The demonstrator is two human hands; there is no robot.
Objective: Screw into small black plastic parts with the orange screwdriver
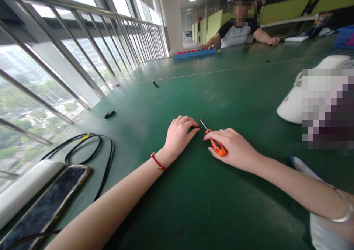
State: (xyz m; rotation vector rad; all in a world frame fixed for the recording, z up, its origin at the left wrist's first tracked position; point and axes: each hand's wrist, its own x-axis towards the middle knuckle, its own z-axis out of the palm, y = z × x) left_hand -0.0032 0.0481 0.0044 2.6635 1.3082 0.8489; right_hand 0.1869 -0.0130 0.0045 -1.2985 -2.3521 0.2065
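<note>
My left hand [181, 132] rests on the green table [210, 87], fingers curled and pinched on a small black part [194, 127] at its fingertips. A red cord bracelet is on that wrist. My right hand [233, 146] lies beside it, closed round an orange-handled screwdriver [217, 146]. The thin metal shaft points up and left, its tip just above the small black part. The two hands are a few centimetres apart.
A phone [48, 202] and a looped black cable [91, 150] lie at the near left, next to a white bar. Small black bits [109, 114] are scattered further out. A white object [293, 102] sits at right. Another person sits across by a blue rack [193, 53].
</note>
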